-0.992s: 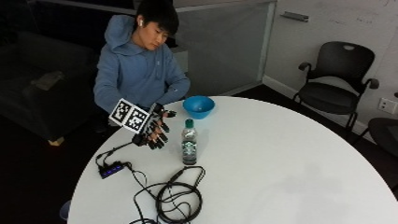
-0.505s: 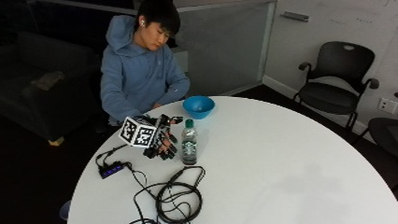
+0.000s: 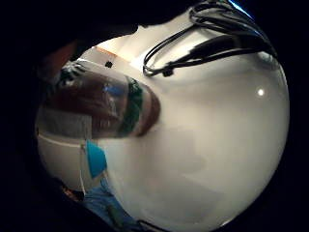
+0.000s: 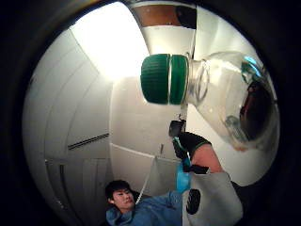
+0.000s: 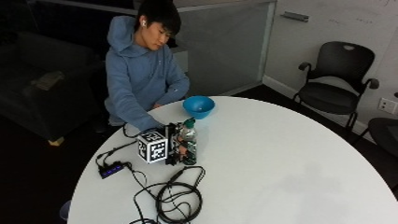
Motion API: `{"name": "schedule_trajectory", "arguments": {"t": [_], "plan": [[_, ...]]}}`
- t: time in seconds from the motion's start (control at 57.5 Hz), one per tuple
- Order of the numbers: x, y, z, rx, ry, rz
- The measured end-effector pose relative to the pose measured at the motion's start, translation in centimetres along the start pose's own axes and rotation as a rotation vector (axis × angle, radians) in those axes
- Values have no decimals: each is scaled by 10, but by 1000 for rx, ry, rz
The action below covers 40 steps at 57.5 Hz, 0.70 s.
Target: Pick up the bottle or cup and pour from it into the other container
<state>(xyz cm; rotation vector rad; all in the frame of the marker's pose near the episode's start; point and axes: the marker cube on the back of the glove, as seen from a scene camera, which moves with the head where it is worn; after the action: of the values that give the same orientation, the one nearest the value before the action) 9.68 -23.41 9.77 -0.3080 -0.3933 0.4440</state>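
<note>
In the outside view, the bottle [image 5: 188, 145] stands upright on the round white desk [image 5: 298, 158], left of centre, with the gloved right hand [image 5: 174, 148] against its left side, fingers curled round it. The blue bowl [image 5: 198, 106] sits apart behind it, near the desk's far edge. Broad bare desk spreads to the right; a cable coil [image 5: 177, 200] lies toward the near edge. In the little finger side palm view, the bottle's label [image 3: 96, 108] fills the palm's side. In the thumb side palm view, its green cap [image 4: 164, 78] looms close.
</note>
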Motion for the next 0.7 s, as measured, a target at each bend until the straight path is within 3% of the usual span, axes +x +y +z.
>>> {"name": "schedule_trajectory", "arguments": {"t": [0.278,0.539,0.696], "plan": [[1,-6,24,158,-19,-76],[-28,-2,32,-5,56,-100],[-61,14,42,-208,163,-156]]}}
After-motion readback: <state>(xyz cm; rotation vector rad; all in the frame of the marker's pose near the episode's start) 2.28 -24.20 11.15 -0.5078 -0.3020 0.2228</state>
